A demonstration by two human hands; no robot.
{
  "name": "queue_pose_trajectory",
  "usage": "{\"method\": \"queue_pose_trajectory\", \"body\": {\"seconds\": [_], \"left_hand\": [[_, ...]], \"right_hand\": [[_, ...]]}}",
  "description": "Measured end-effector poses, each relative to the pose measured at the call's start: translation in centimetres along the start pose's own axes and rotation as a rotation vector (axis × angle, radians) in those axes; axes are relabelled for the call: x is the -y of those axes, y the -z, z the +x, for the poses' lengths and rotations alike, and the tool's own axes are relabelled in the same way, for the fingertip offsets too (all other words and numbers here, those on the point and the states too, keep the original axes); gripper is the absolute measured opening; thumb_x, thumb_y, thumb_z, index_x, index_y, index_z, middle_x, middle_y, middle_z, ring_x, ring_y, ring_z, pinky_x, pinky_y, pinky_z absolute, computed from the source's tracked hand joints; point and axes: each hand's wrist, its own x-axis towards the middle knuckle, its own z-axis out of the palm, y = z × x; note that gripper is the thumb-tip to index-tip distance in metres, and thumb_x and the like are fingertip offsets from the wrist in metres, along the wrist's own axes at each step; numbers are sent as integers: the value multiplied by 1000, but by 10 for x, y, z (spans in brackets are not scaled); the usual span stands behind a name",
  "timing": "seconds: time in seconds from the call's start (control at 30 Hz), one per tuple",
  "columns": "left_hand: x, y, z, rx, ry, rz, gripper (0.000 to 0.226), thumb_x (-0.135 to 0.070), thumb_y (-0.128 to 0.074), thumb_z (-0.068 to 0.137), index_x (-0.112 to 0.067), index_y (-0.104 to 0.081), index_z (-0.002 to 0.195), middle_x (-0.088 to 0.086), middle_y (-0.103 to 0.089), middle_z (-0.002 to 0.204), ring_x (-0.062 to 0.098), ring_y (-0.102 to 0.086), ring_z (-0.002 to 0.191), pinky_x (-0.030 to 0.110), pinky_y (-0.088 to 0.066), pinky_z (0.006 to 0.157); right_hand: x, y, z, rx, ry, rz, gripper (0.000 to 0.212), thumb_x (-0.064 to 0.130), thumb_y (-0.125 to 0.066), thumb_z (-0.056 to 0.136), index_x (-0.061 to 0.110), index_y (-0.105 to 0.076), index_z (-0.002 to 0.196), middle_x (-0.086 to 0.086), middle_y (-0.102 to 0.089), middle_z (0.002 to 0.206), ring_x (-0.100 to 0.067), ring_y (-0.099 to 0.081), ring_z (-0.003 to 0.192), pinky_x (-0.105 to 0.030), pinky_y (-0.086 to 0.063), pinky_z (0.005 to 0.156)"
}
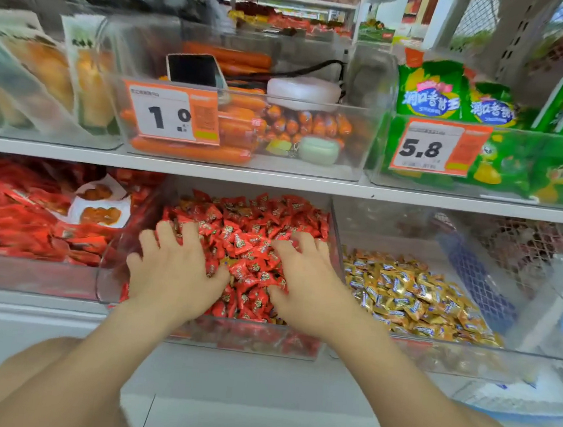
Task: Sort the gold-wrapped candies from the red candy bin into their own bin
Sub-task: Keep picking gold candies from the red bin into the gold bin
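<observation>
We're at the lower shelf (pixel 276 178), in the red bin (pixel 243 342), with the gold bin (pixel 431 358) touching its right side. Left hand (pixel 175 265) and right hand (pixel 305 277) press the red candies (pixel 254 231), fingers spread and gripping nothing. A gold glint (pixel 225 261) shows between the thumbs, its long axis unclear. The right hand sits nearer the gold bin, so it looks the better carrier.

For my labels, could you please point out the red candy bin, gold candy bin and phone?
red candy bin (pixel 244 338): head view, front wall.
gold candy bin (pixel 431 358): head view, front wall.
phone (pixel 192 68): head view, screen.
</observation>
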Motion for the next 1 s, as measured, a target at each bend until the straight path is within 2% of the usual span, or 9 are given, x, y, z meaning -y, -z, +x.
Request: {"method": "queue_pose_trajectory", "body": {"seconds": [0.17, 0.27, 0.4, 0.6, 0.7, 0.8, 0.87, 0.9, 1.0], "left_hand": [[8, -11, 17, 116, -157, -104, 105, -77, -53, 86, -25, -3, 163, 15, -9, 166, 43, -11, 153, 60, -22, 123], [7, -11, 24, 148, -234, -192, 105, -76, -55, 86, -37, 5, 163, 4, 2, 172, 40, 0, 158, 62, -15, 125], [15, -10, 31, 255, -270, -262, 123, -87, -63, 71, -50, 15, 158, -9, 11, 172, 37, 3, 159, 67, -17, 122], [27, -2, 43, 204, -217, -304, 146, -76, -83, 58, -34, 8, 164, -5, -2, 169, 37, -15, 155, 62, -31, 117], [31, -1, 45, 159, -148, -262, 151, -79, -80, 56, -20, 8, 165, 5, -3, 170, 40, -18, 153, 60, -32, 118], [27, 0, 42, 118, -166, -231, 158, -75, -87, 57, -13, 13, 163, 12, 4, 170, 39, -8, 156, 56, -24, 122], [20, 5, 38, 71, -345, -244, 148, -67, -87, 63, -17, 9, 163, 10, 2, 169, 33, -2, 157, 53, -16, 127], [14, 6, 37, 44, -497, -274, 135, -63, -84, 69, -20, 1, 164, 7, -3, 169, 29, -3, 158, 51, -14, 129], [-10, -2, 36, -28, -882, -344, 68, -50, -66, 92, -29, -39, 152, -2, -36, 157, 18, -31, 150, 43, -30, 123]], "right_hand": [[4, -16, 55, -138, -290, -37, 76, 52, -44, 92, 26, -27, 161, -28, -29, 158, -49, -21, 146, -57, -16, 125], [7, -18, 75, 39, -410, 71, 82, 65, -43, 92, 42, -13, 164, -19, -6, 173, -52, -9, 153, -58, -11, 124], [34, -25, 82, 142, -311, 156, 80, 55, -55, 89, 42, -18, 159, -16, -13, 168, -54, -21, 145, -58, -21, 121], [64, -33, 85, 112, -129, 367, 70, 25, -60, 92, 38, -33, 155, -13, -29, 153, -46, -32, 138, -53, -28, 121], [66, -21, 85, 88, 10, 548, 80, 24, -66, 85, 34, -38, 158, -9, -40, 157, -29, -36, 148, -40, -31, 124], [52, 2, 77, 15, 66, 581, 69, 21, -63, 89, 31, -48, 156, 4, -56, 153, -11, -60, 128, -18, -45, 106], [33, 14, 68, -88, -15, 501, 57, 13, -57, 93, 30, -59, 148, 6, -67, 141, -13, -70, 110, -15, -52, 93], [20, 18, 64, -172, -93, 422, 52, 11, -55, 92, 28, -67, 140, 5, -71, 134, -16, -70, 112, -22, -55, 98], [-9, 24, 54, -308, -342, 231, 38, 7, -52, 88, 22, -77, 112, -7, -76, 111, -29, -71, 102, -42, -59, 93]]}}
